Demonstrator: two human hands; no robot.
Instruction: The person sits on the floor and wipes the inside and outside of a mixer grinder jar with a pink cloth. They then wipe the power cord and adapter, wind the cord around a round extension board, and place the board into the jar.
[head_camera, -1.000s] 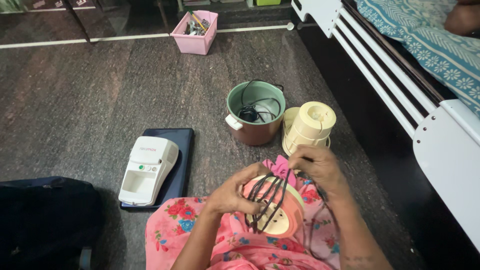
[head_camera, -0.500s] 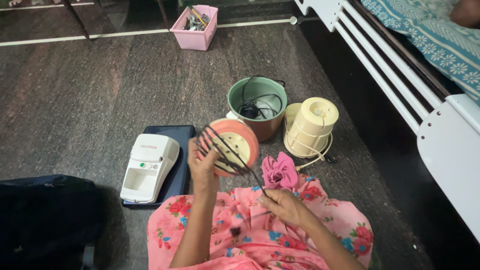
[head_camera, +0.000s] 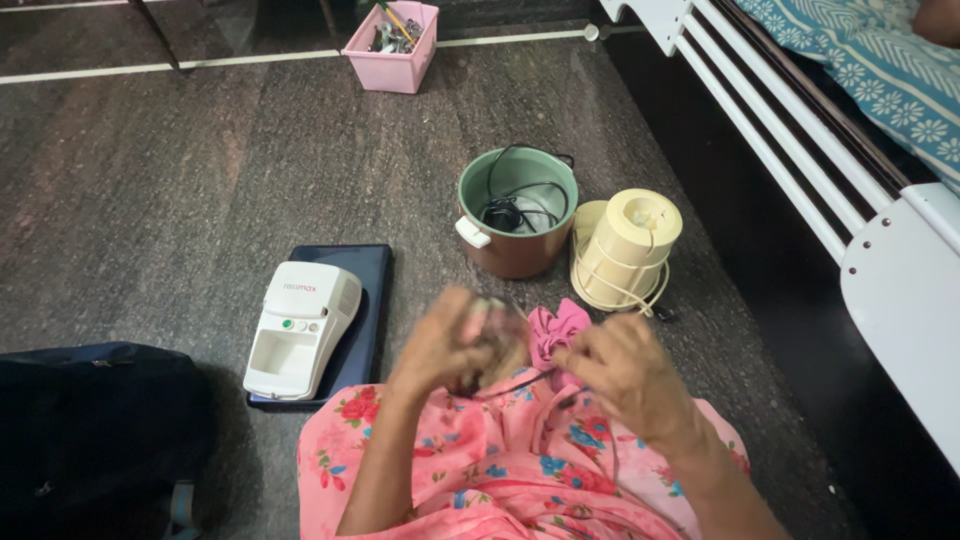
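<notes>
On the dark floor (head_camera: 200, 180), near its right edge by the white bed frame (head_camera: 760, 120), stand a green-lined pot (head_camera: 517, 215) with a black cord coiled inside and a cream ribbed cylinder (head_camera: 625, 245). A white device (head_camera: 300, 325) lies on a dark case (head_camera: 365, 290) to the left.

Over the lap, the left hand (head_camera: 445, 340) curls around a blurred round object (head_camera: 495, 345), held firmly. The right hand (head_camera: 620, 370) pinches at a pink cloth (head_camera: 555, 330). A steadier, slower grip would likely help here.
</notes>
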